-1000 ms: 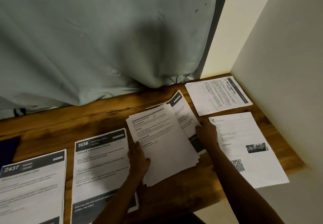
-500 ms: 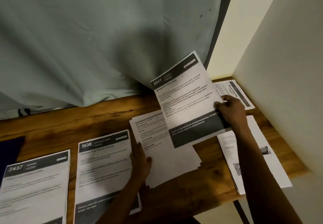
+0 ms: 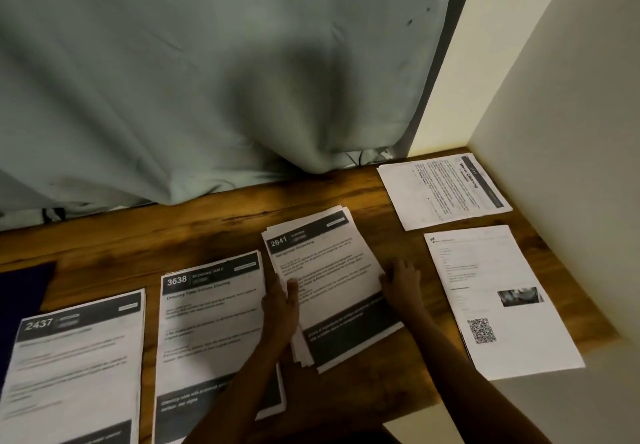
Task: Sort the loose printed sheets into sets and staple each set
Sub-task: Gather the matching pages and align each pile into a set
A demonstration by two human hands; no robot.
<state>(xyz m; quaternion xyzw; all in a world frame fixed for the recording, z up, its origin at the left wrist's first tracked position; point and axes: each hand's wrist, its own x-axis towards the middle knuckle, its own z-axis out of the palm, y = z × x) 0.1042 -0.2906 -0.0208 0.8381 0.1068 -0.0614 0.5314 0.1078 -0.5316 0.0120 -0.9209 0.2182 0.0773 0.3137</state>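
A stack of printed sheets (image 3: 329, 270) lies mid-table, its top sheet headed 2641 with a dark band at the bottom. My left hand (image 3: 282, 301) holds the stack's left edge, thumb lying on the top sheet. My right hand (image 3: 400, 280) touches the stack's right edge with its fingertips. To the left lie the pile headed 3638 (image 3: 207, 322) and the pile headed 2437 (image 3: 76, 357). On the right sit a "Mirror Cleaning" set (image 3: 443, 190), turned sideways, and a sheet with a QR code (image 3: 498, 298). No stapler is in view.
The wooden table (image 3: 173, 228) ends at a white wall (image 3: 571, 131) on the right. A grey-green curtain (image 3: 207, 79) hangs onto its back edge. A dark blue object (image 3: 20, 287) lies at the far left. The QR sheet overhangs the front right edge.
My right hand lifted the 2641 sheet from beside the stack and has laid it on top. It now sits at the stack's right edge. My left hand stayed at the left edge.
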